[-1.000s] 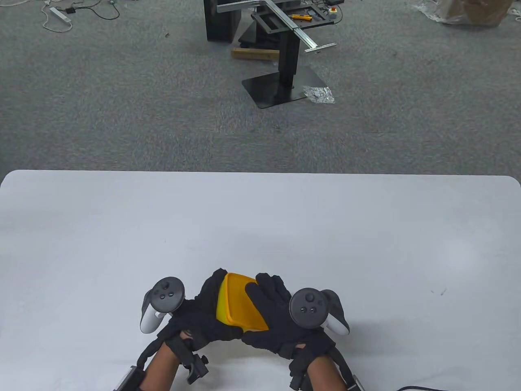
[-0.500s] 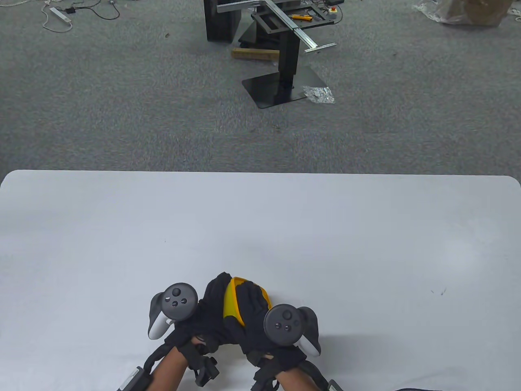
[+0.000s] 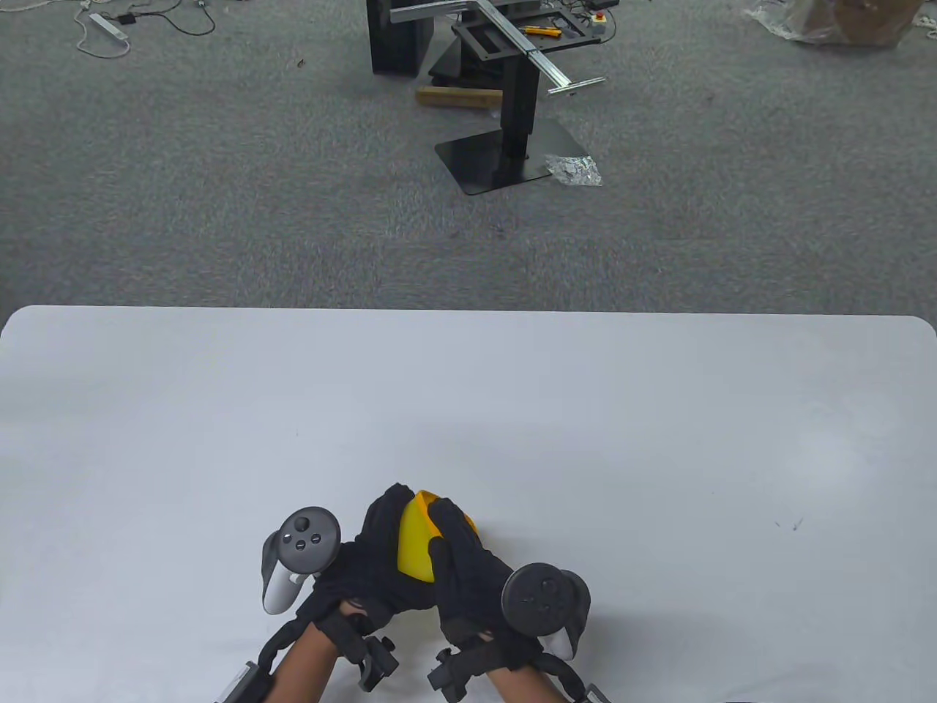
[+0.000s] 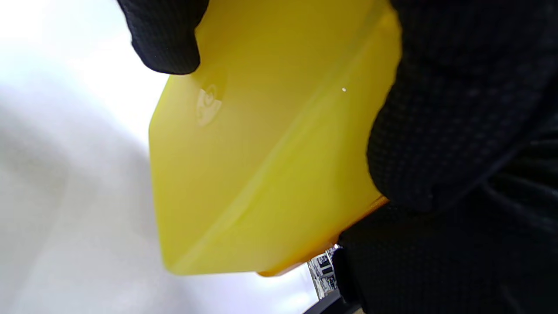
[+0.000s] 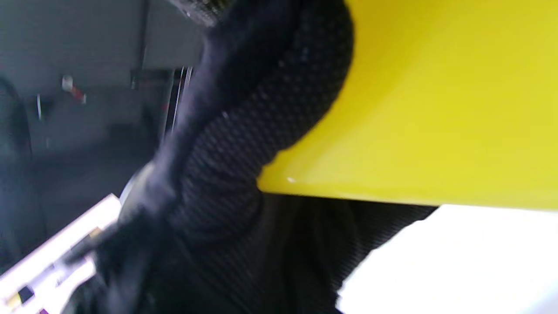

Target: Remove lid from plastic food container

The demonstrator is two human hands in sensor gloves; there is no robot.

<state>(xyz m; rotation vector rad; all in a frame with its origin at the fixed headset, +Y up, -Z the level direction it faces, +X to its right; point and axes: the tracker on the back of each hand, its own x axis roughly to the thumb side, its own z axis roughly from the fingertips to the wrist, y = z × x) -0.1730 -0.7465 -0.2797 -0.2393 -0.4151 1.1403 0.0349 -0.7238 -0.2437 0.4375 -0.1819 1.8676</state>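
A yellow plastic food container (image 3: pixel 416 543) is held between both gloved hands above the near edge of the white table (image 3: pixel 659 439). My left hand (image 3: pixel 377 545) grips its left side, fingers curled over the far corner. My right hand (image 3: pixel 461 560) lies over its top and right side and covers most of it. In the left wrist view the container's yellow body (image 4: pixel 261 152) fills the frame, with a black fingertip (image 4: pixel 163 37) on its upper edge. In the right wrist view a yellow face (image 5: pixel 436 109) is pressed by a gloved finger (image 5: pixel 261 131). I cannot tell the lid from the body.
The table's far edge borders grey carpet. A black stand (image 3: pixel 512 146) with metal rails, a crumpled foil piece (image 3: pixel 575 170) and cables (image 3: pixel 110 25) lie on the floor beyond the table.
My right hand has slid left and rolled over the container, hiding most of the yellow top. The container has tilted and shifted slightly left between both hands.
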